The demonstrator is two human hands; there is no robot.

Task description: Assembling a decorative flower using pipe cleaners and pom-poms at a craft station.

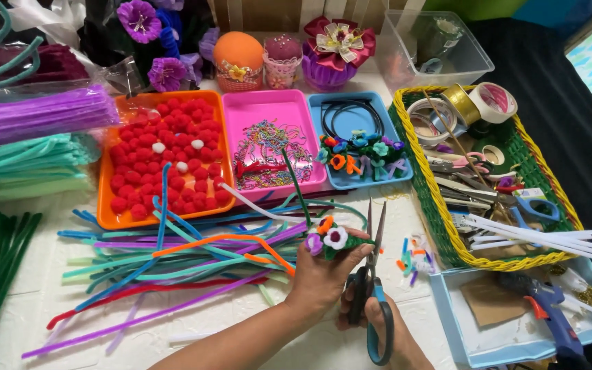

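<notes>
Blue-handled steel scissors [373, 288], gripped in the right hand [385, 322], stand blades-up and slightly parted beside the small pipe-cleaner flower cluster [330, 240] pinched in the left hand [320, 277]; its blooms look formed, trimming seemingly unfinished. Beyond lie loose coloured pipe cleaners [186, 253].

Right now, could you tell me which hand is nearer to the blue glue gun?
The right hand, holding the scissors, is nearer: the glue gun lies in the tray to its right. The left hand, holding the small flower cluster, is farther left.

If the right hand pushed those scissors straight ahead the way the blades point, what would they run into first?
Probably the blue tray of small flowers. The scissors in the right hand point up and away over bare table, though depth is hard to judge.
</notes>
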